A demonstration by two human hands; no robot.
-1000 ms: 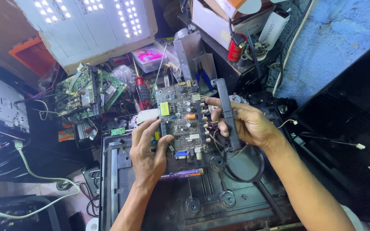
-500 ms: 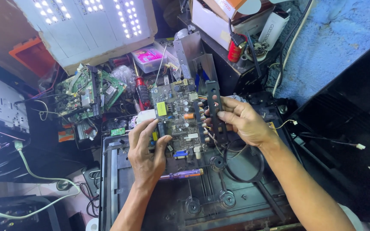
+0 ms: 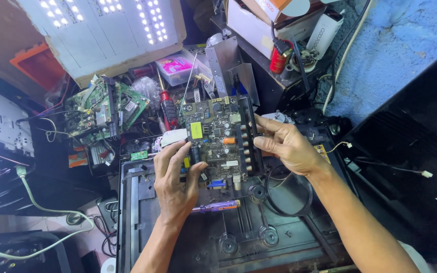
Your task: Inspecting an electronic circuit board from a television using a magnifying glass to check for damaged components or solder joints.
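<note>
both hands hold 1 dark circuit board (image 3: 221, 139) above the black metal chassis (image 3: 178, 237) on the bench. the left hand (image 3: 175, 184) grips the board's near-left corner, fingers curled over it; the right hand (image 3: 287, 146) pinches its right edge with fingers partly closed. a purple screwdriver (image 3: 216, 206) lies on the chassis just below the board — a green circuit board (image 3: 107, 108) sits to its left.

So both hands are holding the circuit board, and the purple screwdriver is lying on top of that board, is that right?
Not quite. Both the left hand and right hand do hold the circuit board, but the head view shows the purple screwdriver lying on the dark metal chassis below the board.
</note>
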